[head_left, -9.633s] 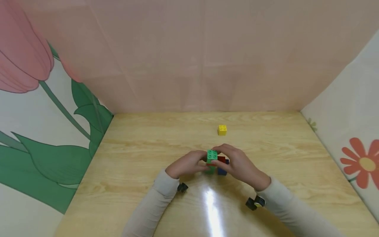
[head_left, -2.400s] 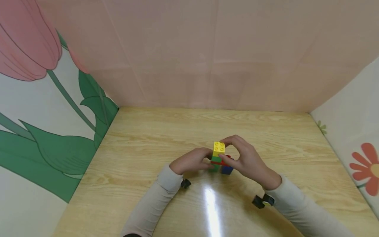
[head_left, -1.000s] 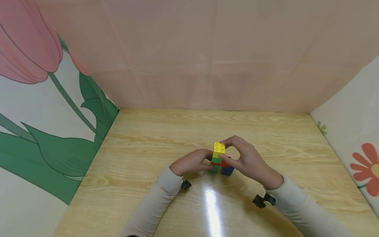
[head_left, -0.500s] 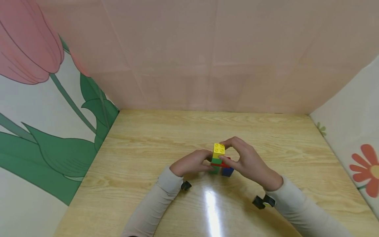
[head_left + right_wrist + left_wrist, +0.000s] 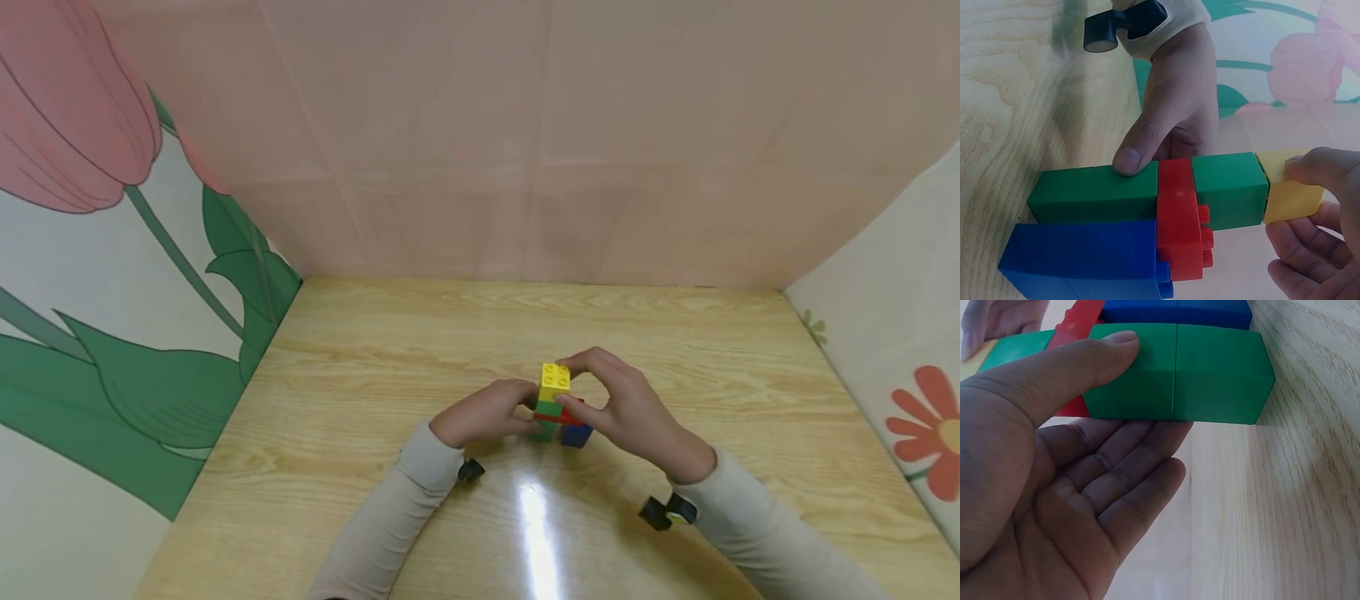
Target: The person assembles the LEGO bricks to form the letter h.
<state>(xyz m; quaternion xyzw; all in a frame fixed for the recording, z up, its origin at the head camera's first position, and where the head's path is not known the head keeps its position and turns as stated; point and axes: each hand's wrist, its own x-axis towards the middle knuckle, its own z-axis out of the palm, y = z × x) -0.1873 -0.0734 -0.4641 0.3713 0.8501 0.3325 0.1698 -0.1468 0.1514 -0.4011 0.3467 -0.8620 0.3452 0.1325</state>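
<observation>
A small tower of toy building bricks stands on the table in front of me. Two stacked green bricks (image 5: 1222,372) form one leg, and two stacked blue bricks (image 5: 1079,259) form the other. A red brick (image 5: 1177,212) bridges both legs, its bare studs showing above the blue side. Above it sits another green brick (image 5: 1230,187), topped by a yellow brick (image 5: 553,385). My left hand (image 5: 486,415) grips the green leg just under the red brick, thumb on one face, fingers behind. My right hand (image 5: 637,417) pinches the yellow brick between thumb and fingers.
The wooden table (image 5: 360,350) ends at a pinkish back wall (image 5: 450,167). Side walls with a painted tulip (image 5: 75,125) and a red flower (image 5: 933,425) flank it. Each wrist carries a black camera, such as the right one (image 5: 667,510).
Earlier the yellow brick lay alone at the back, with my right hand at the upper green brick. It now tops that green brick. Over the last second both hands stay almost still.
</observation>
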